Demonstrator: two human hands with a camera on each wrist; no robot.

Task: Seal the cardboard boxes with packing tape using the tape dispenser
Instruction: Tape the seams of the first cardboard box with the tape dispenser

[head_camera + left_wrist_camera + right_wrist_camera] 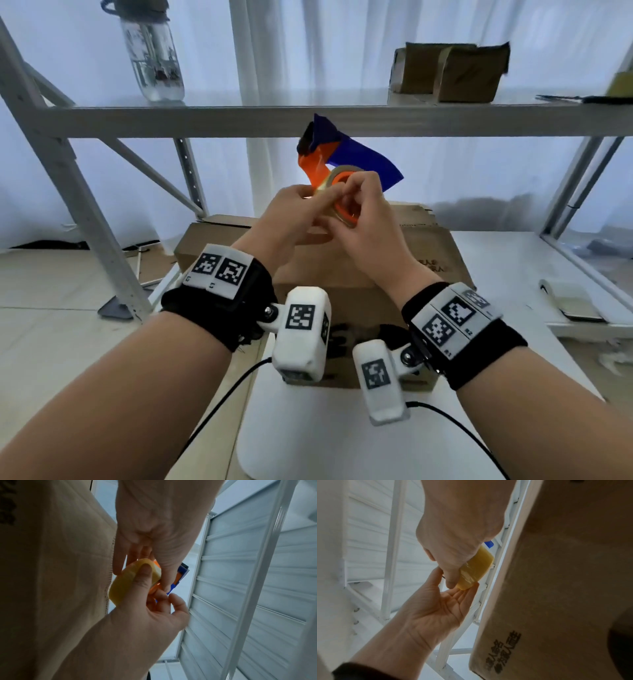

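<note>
Grip: L hand (291, 212) and R hand (363, 219) both curled on tape roll (337, 192), thumbs pressed to its rim.
Dispenser (342, 154): blue/orange, held in air above hands, long axis tilted, blade end up-left, handle to right.
Box (308, 270): brown cardboard, right below hands.
Surface: white table (308, 428).
Room: metal shelf (205, 118) w/ bottle (154, 58), small box (448, 73); white curtains behind.
</note>
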